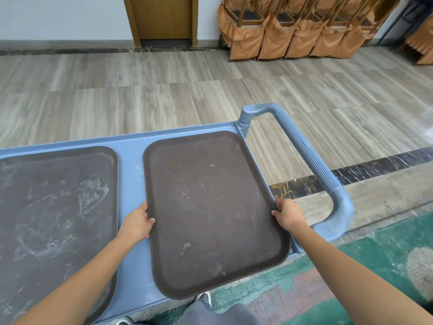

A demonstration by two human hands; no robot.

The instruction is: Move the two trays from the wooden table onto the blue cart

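Left hand [137,221] and right hand [289,215] gripping second tray [210,212] by side edges, near end overhanging blue cart [131,177] (likely being set down); first tray [54,214] already lying alongside.

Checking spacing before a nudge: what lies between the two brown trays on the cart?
In the head view, only a bare strip of the blue cart deck separates the left tray from the right tray; the left hand sits over its near end.

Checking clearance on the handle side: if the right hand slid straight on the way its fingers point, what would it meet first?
Probably the tray it grips: the right hand points inward at its right edge, away from the cart handle.
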